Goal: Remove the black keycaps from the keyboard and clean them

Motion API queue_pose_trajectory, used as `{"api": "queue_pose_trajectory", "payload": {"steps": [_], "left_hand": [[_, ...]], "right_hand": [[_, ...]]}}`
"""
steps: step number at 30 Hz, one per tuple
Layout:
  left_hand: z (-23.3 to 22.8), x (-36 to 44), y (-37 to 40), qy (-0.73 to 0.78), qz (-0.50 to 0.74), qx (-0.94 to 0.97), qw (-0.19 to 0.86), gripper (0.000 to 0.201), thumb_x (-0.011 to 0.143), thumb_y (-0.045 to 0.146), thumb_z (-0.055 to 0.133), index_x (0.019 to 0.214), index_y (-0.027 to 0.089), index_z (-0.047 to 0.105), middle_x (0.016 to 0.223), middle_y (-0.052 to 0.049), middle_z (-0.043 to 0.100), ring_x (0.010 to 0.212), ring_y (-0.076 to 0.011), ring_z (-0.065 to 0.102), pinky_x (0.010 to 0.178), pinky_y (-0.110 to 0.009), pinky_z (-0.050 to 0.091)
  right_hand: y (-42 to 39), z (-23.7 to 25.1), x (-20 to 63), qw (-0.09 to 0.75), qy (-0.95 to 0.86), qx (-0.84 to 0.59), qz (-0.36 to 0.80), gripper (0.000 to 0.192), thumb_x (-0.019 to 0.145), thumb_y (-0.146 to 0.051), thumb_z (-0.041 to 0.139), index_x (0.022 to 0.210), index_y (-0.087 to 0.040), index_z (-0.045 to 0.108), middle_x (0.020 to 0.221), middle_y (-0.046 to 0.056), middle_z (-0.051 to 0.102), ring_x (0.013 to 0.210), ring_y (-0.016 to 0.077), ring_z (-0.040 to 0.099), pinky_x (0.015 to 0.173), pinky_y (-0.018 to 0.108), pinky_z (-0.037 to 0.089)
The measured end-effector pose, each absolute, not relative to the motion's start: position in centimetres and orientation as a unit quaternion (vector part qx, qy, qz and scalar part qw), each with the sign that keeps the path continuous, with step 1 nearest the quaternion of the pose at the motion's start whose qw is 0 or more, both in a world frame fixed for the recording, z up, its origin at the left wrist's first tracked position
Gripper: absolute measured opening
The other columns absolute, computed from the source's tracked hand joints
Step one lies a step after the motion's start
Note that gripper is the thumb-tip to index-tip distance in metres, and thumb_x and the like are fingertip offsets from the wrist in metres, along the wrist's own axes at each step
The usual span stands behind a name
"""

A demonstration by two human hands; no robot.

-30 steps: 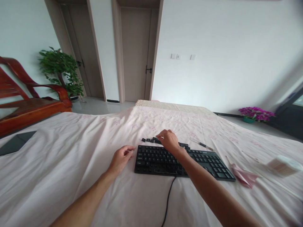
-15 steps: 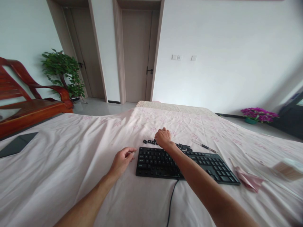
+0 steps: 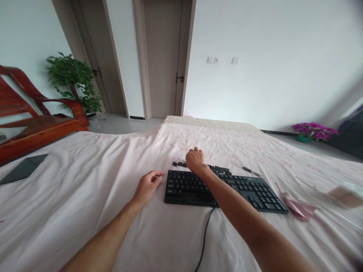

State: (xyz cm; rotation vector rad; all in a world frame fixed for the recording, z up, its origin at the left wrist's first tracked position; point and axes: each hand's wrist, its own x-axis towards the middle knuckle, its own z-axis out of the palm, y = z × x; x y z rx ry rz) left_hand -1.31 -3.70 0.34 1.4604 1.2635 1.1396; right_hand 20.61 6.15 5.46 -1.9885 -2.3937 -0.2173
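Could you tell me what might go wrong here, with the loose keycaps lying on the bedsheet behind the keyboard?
The loose keycaps lie on a soft, wrinkled bedsheet; the right hand reaching among them could flick one into a fold, where it may be hard to find. The right forearm crosses over the keyboard and might press or shift it. The screwdriver lies close behind the keyboard and could be knocked away.

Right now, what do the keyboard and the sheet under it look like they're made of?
Keyboard: likely matte black plastic, going by its dull moulded keys and the loose keycaps beside it. Sheet: thin woven fabric, probably cotton, pale pink with a faint floral print and soft wrinkles.
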Motion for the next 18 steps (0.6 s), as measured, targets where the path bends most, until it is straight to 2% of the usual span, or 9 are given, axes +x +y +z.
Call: {"api": "queue_pose_trajectory", "payload": {"steps": [9,13,16,18], "left_hand": [[0.3,-1.4,-3.7,0.505,0.453,0.600,0.425,0.032,0.080,0.035,0.054,0.104,0.015,0.065,0.097,-0.008,0.069,0.077,-0.0169,0.065,0.069,-0.028,0.051],[0.6,-1.3,-3.8,0.501,0.455,0.599,0.428,0.032,0.080,0.034,0.055,0.103,0.014,0.065,0.097,-0.008,0.069,0.076,-0.0167,0.064,0.069,-0.028,0.050],[0.7,-1.2,-3.9,0.502,0.456,0.595,0.431,0.031,0.080,0.033,0.056,0.102,0.014,0.066,0.097,-0.008,0.069,0.075,-0.0164,0.064,0.068,-0.027,0.050],[0.8,-1.2,-3.9,0.504,0.456,0.593,0.433,0.031,0.079,0.034,0.056,0.102,0.014,0.066,0.095,-0.008,0.069,0.074,-0.0164,0.064,0.068,-0.027,0.050]], "right_hand": [[6.5,5.5,20.2,0.014,-0.756,-0.653,-0.044,0.022,0.078,-0.016,0.055,0.090,-0.014,0.073,0.108,0.016,0.065,0.110,0.0295,0.044,0.085,0.037,0.030],[5.3,6.9,20.5,0.041,-0.754,-0.654,-0.034,0.022,0.081,-0.024,0.056,0.095,-0.021,0.073,0.108,0.011,0.067,0.107,0.0277,0.047,0.084,0.035,0.032],[3.1,7.9,21.1,0.089,-0.762,-0.641,-0.013,0.024,0.082,-0.035,0.057,0.101,-0.029,0.071,0.104,0.004,0.069,0.103,0.0239,0.052,0.079,0.030,0.035],[1.0,8.1,21.6,0.163,-0.770,-0.616,0.028,0.023,0.080,-0.038,0.061,0.098,-0.031,0.072,0.099,0.000,0.070,0.098,0.0208,0.056,0.076,0.027,0.037]]}}
